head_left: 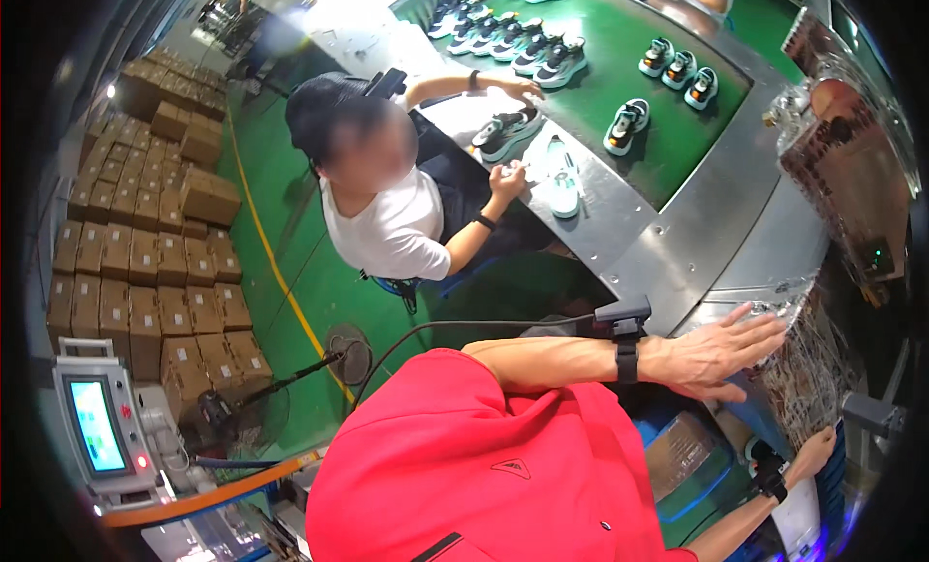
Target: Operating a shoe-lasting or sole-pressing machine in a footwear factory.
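My left hand point(711, 354) is stretched out flat, palm down, with its fingers apart. It reaches over the edge of the metal tabletop, beside a heap of crinkled clear plastic point(818, 373), and holds nothing that I can see. Lower down, my right hand point(813, 454) has its fingers curled together at the lower end of that plastic heap. What sits between those fingers, if anything, is too small to make out. Each wrist wears a black band with a small device, such as the left wristband point(627, 359).
Across the metal-edged table, a seated person point(387, 213) in a white shirt works beside a pale shoe point(561, 180). Rows of sneakers point(513, 39) stand on the green belt point(590, 102). A machine with a screen point(97, 426) and stacked cartons point(145, 252) are at left; a plastic-wrapped unit point(847, 165) is at right.
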A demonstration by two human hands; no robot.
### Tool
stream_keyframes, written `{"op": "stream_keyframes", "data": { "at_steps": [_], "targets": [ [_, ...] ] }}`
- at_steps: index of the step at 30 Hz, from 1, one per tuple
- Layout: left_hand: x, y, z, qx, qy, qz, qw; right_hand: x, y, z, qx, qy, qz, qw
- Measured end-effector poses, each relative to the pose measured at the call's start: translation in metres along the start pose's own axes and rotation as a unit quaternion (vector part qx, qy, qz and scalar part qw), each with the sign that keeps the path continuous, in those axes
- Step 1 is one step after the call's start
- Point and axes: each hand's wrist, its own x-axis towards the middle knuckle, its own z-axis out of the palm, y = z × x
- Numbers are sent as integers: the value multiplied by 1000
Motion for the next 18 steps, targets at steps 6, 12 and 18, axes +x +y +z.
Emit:
{"op": "stream_keyframes", "data": {
  "at_steps": [6,12,18],
  "targets": [
    [6,-8,-47,-101,211,-119,965,0,2,-3,-8,-4,-28,1000],
    [11,-17,56,-137,55,-135,980,1,-31,27,9,31,-88,996],
    [28,-18,-11,-155,270,-150,938,-23,-52,-27,5,64,-19,998]
  ]
}}
